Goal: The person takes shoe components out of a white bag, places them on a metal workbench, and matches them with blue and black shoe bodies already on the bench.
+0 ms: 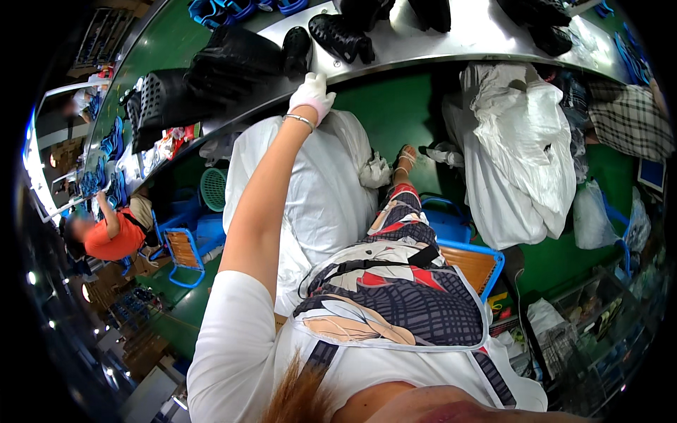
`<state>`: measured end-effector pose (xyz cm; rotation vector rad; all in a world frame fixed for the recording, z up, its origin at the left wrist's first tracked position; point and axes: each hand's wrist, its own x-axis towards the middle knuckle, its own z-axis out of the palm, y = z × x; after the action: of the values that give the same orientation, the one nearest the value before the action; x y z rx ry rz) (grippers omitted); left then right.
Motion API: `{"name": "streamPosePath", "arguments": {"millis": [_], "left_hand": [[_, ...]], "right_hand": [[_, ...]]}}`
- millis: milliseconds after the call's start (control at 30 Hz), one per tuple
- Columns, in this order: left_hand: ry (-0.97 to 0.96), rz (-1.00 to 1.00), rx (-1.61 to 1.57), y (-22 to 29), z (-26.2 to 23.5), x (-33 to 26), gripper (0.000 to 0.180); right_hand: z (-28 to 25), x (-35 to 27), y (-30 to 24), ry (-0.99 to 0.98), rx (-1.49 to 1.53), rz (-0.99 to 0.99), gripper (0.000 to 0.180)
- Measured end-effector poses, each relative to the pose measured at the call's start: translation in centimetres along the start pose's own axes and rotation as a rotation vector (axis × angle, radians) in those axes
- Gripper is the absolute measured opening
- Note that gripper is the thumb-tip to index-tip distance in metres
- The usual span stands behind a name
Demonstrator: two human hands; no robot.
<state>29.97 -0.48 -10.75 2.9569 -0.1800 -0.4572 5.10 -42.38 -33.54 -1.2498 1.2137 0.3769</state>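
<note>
Just beyond the gloved left hand (312,96), a black shoe (297,51) is lying on the metal bench (402,48), its long axis running away from the half-curled fingers; whether they are gripping it, I cannot tell. The right hand is not showing.

Your white left glove (312,97) has a pink cuff. The shoe (297,49) at the table's (462,35) near edge is black. Your apron (434,303) has dark checks, with red.

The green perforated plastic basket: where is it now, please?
In the head view, the basket is left of centre, just left of the large bulging white sack.
</note>
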Motion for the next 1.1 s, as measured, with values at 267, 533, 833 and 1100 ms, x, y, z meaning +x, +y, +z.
{"name": "streamPosePath", "arguments": {"millis": [267, 533, 833, 1100], "left_hand": [[-0.108, -0.050, 0.013, 0.9, -0.6, 4.9, 0.040], [0.130, -0.037, -0.217, 1.0, -2.7, 1.4, 0.035], [0.299, 0.276, -0.113, 6.2, -6.1, 4.1, 0.041], [0.251, -0.020, -0.182, 3.9, -4.6, 6.6, 0.046]], "right_hand": [[2.3, 4.9, -3.8, 0.008, -0.074, 0.088, 0.044], [1.6, 5.1, -5.0, 0.000, -0.109, 0.131, 0.043], [-5.1, -1.0, -2.2, -0.004, -0.194, 0.176, 0.042], [-12.9, -5.1, 0.9, -0.038, -0.321, 0.194, 0.041]]}}
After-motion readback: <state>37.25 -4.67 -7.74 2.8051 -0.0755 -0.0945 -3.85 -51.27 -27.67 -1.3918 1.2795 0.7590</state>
